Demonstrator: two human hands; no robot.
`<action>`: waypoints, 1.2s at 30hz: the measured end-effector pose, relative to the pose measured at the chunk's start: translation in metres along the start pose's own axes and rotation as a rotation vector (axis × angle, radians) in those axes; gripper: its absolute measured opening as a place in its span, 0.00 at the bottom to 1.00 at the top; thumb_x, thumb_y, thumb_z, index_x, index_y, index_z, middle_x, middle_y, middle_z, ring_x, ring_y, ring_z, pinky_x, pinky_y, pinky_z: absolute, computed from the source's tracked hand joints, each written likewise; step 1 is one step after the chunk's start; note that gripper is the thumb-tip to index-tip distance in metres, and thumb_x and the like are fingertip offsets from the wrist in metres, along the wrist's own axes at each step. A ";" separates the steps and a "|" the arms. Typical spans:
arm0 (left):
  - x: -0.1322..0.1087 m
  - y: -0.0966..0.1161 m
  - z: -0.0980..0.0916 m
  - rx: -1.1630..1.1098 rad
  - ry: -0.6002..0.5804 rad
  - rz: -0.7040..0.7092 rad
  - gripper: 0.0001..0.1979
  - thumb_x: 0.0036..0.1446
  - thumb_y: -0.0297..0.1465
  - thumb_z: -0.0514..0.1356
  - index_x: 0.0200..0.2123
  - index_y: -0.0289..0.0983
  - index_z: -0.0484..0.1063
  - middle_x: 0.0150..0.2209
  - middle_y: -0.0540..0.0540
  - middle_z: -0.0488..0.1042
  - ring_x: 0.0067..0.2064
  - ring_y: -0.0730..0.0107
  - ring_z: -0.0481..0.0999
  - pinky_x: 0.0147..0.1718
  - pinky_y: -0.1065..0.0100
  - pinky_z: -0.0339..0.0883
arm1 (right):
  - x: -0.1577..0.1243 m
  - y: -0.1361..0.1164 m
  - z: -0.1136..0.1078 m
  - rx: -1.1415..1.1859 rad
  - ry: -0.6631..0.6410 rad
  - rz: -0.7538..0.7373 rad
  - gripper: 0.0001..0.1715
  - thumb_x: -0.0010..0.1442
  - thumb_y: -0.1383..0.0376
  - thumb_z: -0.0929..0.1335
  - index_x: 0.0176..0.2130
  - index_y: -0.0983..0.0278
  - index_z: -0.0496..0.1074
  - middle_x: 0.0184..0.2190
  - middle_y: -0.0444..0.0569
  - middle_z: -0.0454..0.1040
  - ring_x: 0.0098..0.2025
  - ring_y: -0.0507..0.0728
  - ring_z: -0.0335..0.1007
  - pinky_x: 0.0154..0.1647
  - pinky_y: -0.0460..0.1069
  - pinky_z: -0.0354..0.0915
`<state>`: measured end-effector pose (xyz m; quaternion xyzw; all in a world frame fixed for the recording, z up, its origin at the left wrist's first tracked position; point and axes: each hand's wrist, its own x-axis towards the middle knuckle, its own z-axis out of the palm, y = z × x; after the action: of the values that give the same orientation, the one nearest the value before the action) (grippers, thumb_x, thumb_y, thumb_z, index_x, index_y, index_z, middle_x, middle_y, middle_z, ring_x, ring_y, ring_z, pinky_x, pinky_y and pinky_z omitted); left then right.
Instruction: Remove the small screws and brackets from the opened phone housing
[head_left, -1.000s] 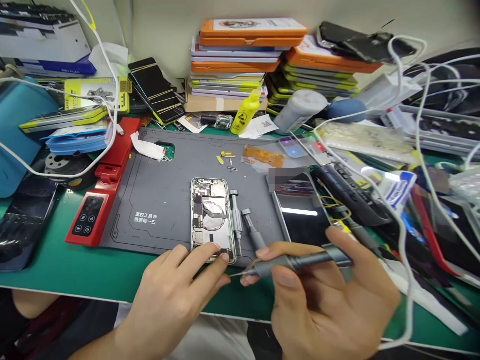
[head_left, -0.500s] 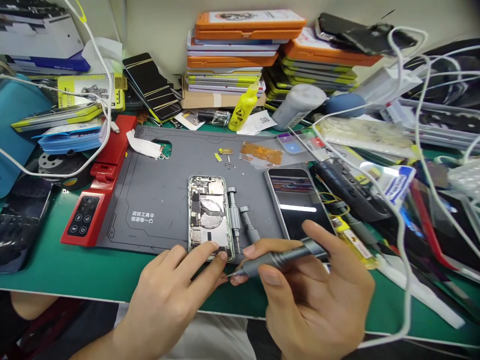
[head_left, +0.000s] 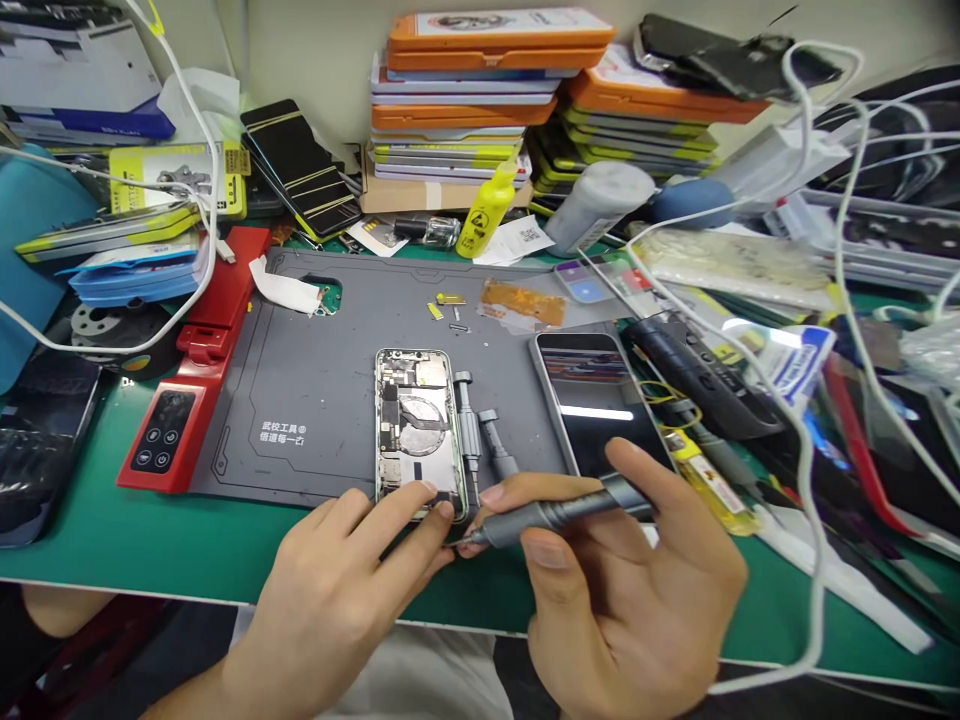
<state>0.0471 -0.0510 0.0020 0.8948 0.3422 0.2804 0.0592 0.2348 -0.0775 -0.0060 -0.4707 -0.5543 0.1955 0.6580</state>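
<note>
An opened phone (head_left: 420,430) lies on the grey work mat (head_left: 315,370), its inner parts and round coil exposed. My left hand (head_left: 345,590) grips its lower end, with fingertips on the inside near the bottom edge and the thumb hidden. A grey precision screwdriver (head_left: 559,512) is held in my right hand (head_left: 630,580), nearly level. Its tip points left at the phone's bottom edge, close to my left fingers; whether it touches a screw cannot be seen. Two more screwdrivers, one upright-lying screwdriver (head_left: 468,425) and a shorter-looking screwdriver (head_left: 496,445), rest right of the phone.
A dark-screened phone (head_left: 592,390) lies at the mat's right side. Small parts (head_left: 450,305) and an orange flex piece (head_left: 523,302) sit farther back. A red device (head_left: 166,440) borders the mat's left. A white cable (head_left: 814,560) loops down the right. Stacked orange cases (head_left: 499,50) stand behind.
The view has shifted very slightly. My right hand and screwdriver have edged a little left, bringing the tip nearer the phone's bottom edge. My left hand stays on the phone.
</note>
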 end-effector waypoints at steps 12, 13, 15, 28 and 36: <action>0.002 0.000 0.000 0.008 0.006 0.008 0.11 0.82 0.28 0.58 0.56 0.34 0.80 0.54 0.44 0.87 0.34 0.64 0.72 0.31 0.59 0.71 | -0.001 0.001 0.000 -0.021 0.020 -0.008 0.36 0.72 0.73 0.72 0.74 0.58 0.69 0.42 0.49 0.86 0.35 0.57 0.84 0.30 0.50 0.83; 0.002 0.000 0.000 0.008 0.008 0.007 0.11 0.82 0.28 0.58 0.56 0.34 0.80 0.54 0.44 0.87 0.34 0.63 0.72 0.31 0.59 0.71 | -0.001 0.001 0.000 -0.023 0.017 -0.008 0.36 0.73 0.73 0.72 0.74 0.58 0.69 0.42 0.49 0.86 0.35 0.57 0.84 0.30 0.50 0.83; 0.002 0.001 0.000 0.007 0.013 0.002 0.11 0.82 0.28 0.58 0.56 0.34 0.81 0.54 0.44 0.87 0.34 0.63 0.73 0.31 0.59 0.71 | -0.001 0.001 0.000 -0.028 0.010 -0.006 0.36 0.73 0.73 0.72 0.75 0.57 0.69 0.42 0.49 0.86 0.35 0.57 0.84 0.30 0.50 0.83; 0.005 0.001 -0.001 0.007 0.025 0.001 0.12 0.83 0.27 0.57 0.54 0.34 0.82 0.54 0.44 0.88 0.33 0.64 0.73 0.30 0.60 0.70 | -0.001 0.002 0.001 -0.058 0.008 -0.007 0.37 0.72 0.73 0.72 0.75 0.57 0.68 0.41 0.47 0.86 0.33 0.55 0.82 0.29 0.49 0.82; 0.003 0.001 0.000 -0.003 0.014 -0.009 0.12 0.84 0.29 0.56 0.56 0.34 0.80 0.54 0.45 0.88 0.33 0.64 0.73 0.30 0.60 0.70 | -0.001 0.002 0.001 -0.057 0.013 -0.015 0.38 0.72 0.75 0.72 0.75 0.56 0.68 0.42 0.47 0.86 0.35 0.55 0.83 0.31 0.48 0.83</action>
<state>0.0496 -0.0498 0.0042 0.8912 0.3463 0.2870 0.0595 0.2343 -0.0770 -0.0086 -0.4864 -0.5588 0.1718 0.6493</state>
